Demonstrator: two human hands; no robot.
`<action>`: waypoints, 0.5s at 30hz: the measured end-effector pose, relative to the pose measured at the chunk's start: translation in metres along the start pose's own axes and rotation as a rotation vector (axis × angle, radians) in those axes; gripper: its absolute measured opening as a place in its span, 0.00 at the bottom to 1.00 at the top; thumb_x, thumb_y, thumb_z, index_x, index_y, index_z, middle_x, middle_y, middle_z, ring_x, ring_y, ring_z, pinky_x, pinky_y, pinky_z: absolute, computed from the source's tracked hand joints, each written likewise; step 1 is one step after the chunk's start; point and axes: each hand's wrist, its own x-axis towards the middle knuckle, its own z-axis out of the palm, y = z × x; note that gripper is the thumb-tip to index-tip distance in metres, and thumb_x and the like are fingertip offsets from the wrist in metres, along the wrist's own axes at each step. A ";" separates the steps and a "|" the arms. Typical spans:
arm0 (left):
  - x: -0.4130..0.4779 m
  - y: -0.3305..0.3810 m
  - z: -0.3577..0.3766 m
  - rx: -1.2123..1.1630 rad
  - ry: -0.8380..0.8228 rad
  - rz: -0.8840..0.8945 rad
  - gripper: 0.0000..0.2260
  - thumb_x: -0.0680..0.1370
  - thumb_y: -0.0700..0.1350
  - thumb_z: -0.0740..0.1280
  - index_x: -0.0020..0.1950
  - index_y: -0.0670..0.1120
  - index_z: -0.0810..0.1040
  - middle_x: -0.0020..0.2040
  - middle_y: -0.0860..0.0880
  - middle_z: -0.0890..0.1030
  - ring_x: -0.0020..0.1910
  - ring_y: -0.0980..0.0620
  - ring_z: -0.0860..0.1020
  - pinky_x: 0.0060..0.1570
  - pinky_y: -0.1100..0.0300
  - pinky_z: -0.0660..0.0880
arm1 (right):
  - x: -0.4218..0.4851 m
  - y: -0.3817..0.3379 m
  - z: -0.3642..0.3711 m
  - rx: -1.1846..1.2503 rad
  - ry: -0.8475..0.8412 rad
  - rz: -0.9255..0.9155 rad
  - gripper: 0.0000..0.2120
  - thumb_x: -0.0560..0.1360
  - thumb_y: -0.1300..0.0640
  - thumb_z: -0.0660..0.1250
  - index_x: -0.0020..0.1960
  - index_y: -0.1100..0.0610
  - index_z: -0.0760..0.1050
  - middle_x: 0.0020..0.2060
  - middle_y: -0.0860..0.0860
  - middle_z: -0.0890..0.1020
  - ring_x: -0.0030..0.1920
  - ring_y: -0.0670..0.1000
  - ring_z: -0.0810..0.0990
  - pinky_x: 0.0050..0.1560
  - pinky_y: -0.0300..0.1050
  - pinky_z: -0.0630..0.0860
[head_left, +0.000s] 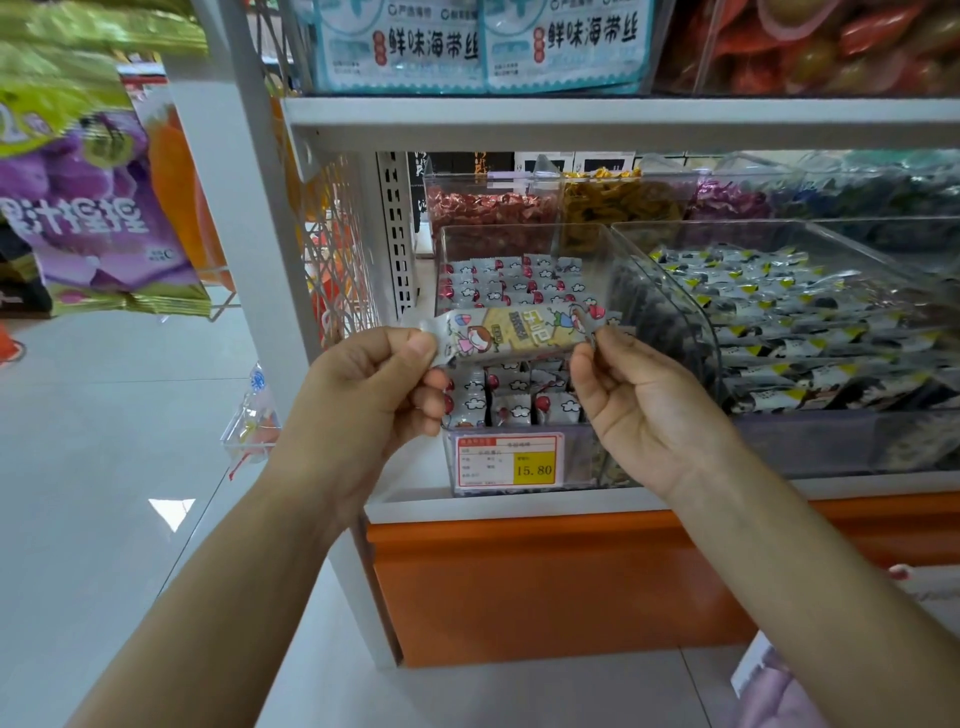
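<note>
A small wrapped snack pack (511, 331) with cartoon figures and a cracker picture is held level in front of a shop shelf. My left hand (371, 389) pinches its left end between thumb and fingers. My right hand (631, 400) pinches its right end. Right behind and below it stands a clear plastic bin (587, 244) filled with several similar small packs printed with clouds and red balloons. A price tag (509, 461) reading 15.80 is fixed on the bin's front.
To the right is a larger clear bin (810, 312) of black-and-yellow wrapped packs. Behind are bins of red, yellow and purple sweets. A white shelf board (571, 117) runs above; an orange base panel (545, 587) below. Purple snack bags (83, 208) hang at left.
</note>
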 end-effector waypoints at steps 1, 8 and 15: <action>0.000 0.001 0.000 -0.020 -0.020 -0.025 0.08 0.78 0.42 0.61 0.40 0.43 0.74 0.27 0.51 0.75 0.25 0.57 0.73 0.26 0.67 0.72 | 0.000 0.000 0.000 -0.004 0.009 -0.005 0.05 0.76 0.66 0.62 0.42 0.63 0.74 0.27 0.53 0.81 0.29 0.46 0.81 0.29 0.34 0.77; -0.002 0.004 0.001 -0.072 -0.112 -0.101 0.08 0.78 0.42 0.60 0.41 0.42 0.75 0.30 0.50 0.76 0.27 0.58 0.74 0.27 0.68 0.73 | -0.001 -0.006 -0.001 -0.146 -0.022 -0.114 0.07 0.75 0.69 0.61 0.47 0.62 0.76 0.28 0.52 0.81 0.28 0.45 0.80 0.28 0.34 0.76; -0.002 0.003 -0.001 0.358 -0.001 0.178 0.06 0.79 0.38 0.62 0.42 0.42 0.73 0.25 0.52 0.75 0.25 0.56 0.72 0.28 0.66 0.72 | -0.003 -0.007 -0.004 -0.470 -0.117 -0.136 0.06 0.77 0.60 0.62 0.50 0.59 0.77 0.36 0.55 0.81 0.30 0.49 0.81 0.30 0.38 0.78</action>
